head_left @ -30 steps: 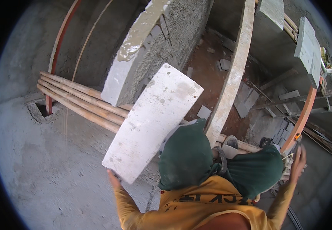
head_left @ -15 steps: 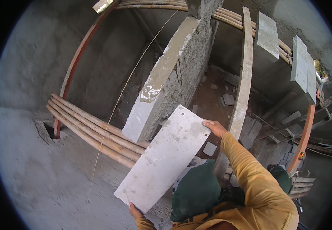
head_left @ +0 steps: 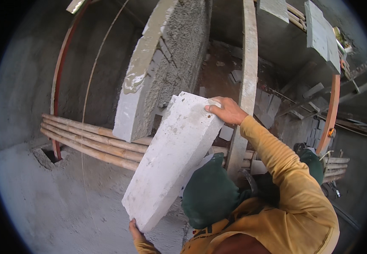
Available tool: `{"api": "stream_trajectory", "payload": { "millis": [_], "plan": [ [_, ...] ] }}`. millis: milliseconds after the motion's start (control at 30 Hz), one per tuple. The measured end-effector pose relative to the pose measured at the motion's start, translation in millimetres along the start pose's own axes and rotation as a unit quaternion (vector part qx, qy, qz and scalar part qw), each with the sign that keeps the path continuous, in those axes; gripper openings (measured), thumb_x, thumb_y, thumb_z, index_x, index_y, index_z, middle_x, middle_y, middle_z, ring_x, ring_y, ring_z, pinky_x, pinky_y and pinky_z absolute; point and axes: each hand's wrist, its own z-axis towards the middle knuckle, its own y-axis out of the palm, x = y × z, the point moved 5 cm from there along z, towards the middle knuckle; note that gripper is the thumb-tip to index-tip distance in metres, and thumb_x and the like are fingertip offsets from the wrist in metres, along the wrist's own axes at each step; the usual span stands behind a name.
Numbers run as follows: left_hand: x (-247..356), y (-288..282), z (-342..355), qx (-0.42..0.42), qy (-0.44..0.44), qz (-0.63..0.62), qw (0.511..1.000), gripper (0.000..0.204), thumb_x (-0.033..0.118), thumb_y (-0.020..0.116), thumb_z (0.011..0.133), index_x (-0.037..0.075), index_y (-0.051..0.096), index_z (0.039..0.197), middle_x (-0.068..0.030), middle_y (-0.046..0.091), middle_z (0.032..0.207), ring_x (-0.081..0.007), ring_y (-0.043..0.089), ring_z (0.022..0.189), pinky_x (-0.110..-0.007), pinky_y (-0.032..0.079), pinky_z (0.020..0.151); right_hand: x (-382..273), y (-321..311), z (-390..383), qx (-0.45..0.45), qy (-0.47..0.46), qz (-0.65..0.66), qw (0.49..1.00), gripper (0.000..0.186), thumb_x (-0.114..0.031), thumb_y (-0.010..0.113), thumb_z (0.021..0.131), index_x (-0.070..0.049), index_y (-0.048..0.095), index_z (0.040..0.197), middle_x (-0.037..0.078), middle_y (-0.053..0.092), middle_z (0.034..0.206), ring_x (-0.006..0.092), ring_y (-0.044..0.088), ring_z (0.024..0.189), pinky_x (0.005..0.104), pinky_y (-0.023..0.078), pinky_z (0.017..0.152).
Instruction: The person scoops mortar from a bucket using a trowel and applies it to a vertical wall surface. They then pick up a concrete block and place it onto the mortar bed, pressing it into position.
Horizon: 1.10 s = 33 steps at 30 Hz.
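Note:
A long pale lightweight concrete block (head_left: pixel 170 148) is held up in front of my body, tilted so its broad face and one long side show. My right hand (head_left: pixel 229 111) is closed on its upper right corner, the thumb on the broad face. At the lower end my left hand (head_left: pixel 135 231) grips the corner, with part of its fingers hidden behind the block. Just beyond the block stands a partly built block wall (head_left: pixel 130 114), rough on its right face. Wet grey mortar (head_left: pixel 145 55) lies along its top, ending short of the near bare block.
Bamboo poles (head_left: pixel 94 144) cross behind the block, and a thin string (head_left: pixel 89 84) runs down at left. A wooden plank (head_left: pixel 249 63) extends away at right. More pale blocks (head_left: pixel 319 34) sit on the far right scaffold. Dark green cloth (head_left: pixel 211 190) hangs near my chest.
Both hands have turned the block so its long side now shows. The view has shifted, and the wall and poles appear further left, the wall also higher.

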Motion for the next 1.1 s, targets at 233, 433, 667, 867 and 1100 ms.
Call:
{"api": "stream_trajectory", "payload": {
  "millis": [233,433,667,867,1100],
  "plan": [
    [68,24,-21,-0.012,-0.002,0.081,0.997,0.058,0.038,0.061,0.081,-0.006,0.055,0.118,-0.0186,0.063,0.113,-0.0288,0.063,0.100,-0.040,0.052,0.081,-20,-61,-20,0.047,0.056,-0.091,0.993,0.068,-0.054,0.054,0.085,0.008,0.065,0.112,0.031,0.064,0.108,0.0401,0.063,0.105,0.0405,0.047,0.095],
    [95,94,-43,-0.118,-0.052,0.200,0.971,0.061,0.051,0.055,0.082,0.006,0.053,0.123,-0.0126,0.063,0.111,-0.0278,0.060,0.102,-0.045,0.049,0.085,-18,-148,-41,0.091,0.090,-0.154,0.980,0.076,-0.058,0.051,0.083,0.011,0.063,0.114,0.029,0.065,0.107,0.0365,0.066,0.099,0.0381,0.048,0.092],
    [130,182,-66,-0.197,-0.035,0.289,0.936,0.075,0.053,0.051,0.084,-0.005,0.045,0.131,-0.0234,0.057,0.118,-0.0278,0.063,0.098,-0.039,0.055,0.068,33,-215,-58,0.136,0.143,-0.180,0.964,0.074,-0.057,0.051,0.081,0.009,0.064,0.111,0.030,0.064,0.109,0.0391,0.064,0.102,0.0399,0.047,0.091],
    [137,250,-98,-0.285,-0.034,0.351,0.891,0.082,0.058,0.046,0.087,-0.008,0.041,0.136,-0.0265,0.055,0.122,-0.0303,0.064,0.101,-0.037,0.060,0.067,65,-268,-25,0.199,0.155,-0.235,0.939,0.071,-0.056,0.046,0.083,0.007,0.066,0.109,0.029,0.063,0.113,0.0403,0.062,0.106,0.0432,0.044,0.095],
    [108,285,-101,-0.290,-0.030,0.353,0.889,0.083,0.061,0.041,0.090,-0.006,0.041,0.139,-0.0257,0.051,0.130,-0.0314,0.059,0.111,-0.036,0.060,0.069,70,-296,10,0.205,0.152,-0.288,0.923,0.062,-0.049,0.042,0.083,0.002,0.068,0.107,0.024,0.065,0.113,0.0394,0.062,0.105,0.0448,0.044,0.094]
  ]
}}
